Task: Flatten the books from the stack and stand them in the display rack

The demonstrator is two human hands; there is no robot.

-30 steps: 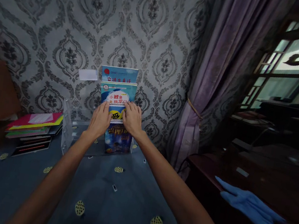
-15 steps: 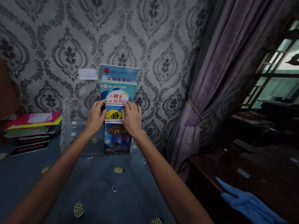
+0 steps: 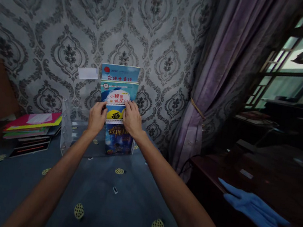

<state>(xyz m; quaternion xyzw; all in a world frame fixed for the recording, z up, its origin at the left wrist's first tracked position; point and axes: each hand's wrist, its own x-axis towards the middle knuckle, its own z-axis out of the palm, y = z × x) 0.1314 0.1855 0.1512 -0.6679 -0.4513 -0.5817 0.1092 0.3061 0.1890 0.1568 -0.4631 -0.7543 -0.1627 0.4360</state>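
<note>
Fingers [image 3: 132, 108] of left hand [image 3: 97, 118] and right hand [image 3: 133, 119] clamp the blue-yellow book [image 3: 115, 114]; if I release unevenly, it could tilt.

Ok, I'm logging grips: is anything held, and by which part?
The blue book marked 爱, by its upper side edges, between left hand and right hand.

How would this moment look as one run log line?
left hand: at left edge of blue-yellow book | right hand: at its right edge | transparent rack: other books in tiers toward right end
</note>
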